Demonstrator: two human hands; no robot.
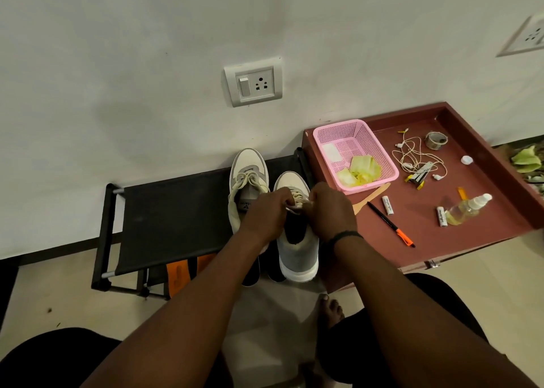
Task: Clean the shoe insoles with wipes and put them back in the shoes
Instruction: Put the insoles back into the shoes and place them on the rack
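Two shoes side by side on a black rack (176, 208) by the white wall. Left shoe (246, 181) with toe to the wall, laces loose on top. Right shoe (297, 240) just beside it, grey heel toward the person, dark inside showing.

Both hands over the right shoe, at its laces. Left hand (266, 214) with fingers curled, its grip pinched tight on something pale at the shoe's tongue (295, 203). Right hand (331, 211) curled too, touching the same pale bit, black band on the wrist. Hard to tell if the pale bit is lace, tongue or wipe. Insoles not clearly seen; two dark flat shapes (250, 273) poking out under the shoes at the rack's front edge, maybe insoles, cannot tell.

To the right, a brown desk (441, 240) with raised edges. On it, a pink basket (353, 152) with crumpled yellow-green wipes (363, 170) inside. Near the basket, a wooden stick (371, 198), a black and orange pen (390, 224), two small white batteries (388, 205), a spray bottle (468, 206) lying down, a tangle of white earphones (412, 155), a roll of tape (436, 140).

A wall socket (253, 82) above the shoes. A bare foot (329, 311) on the floor below.
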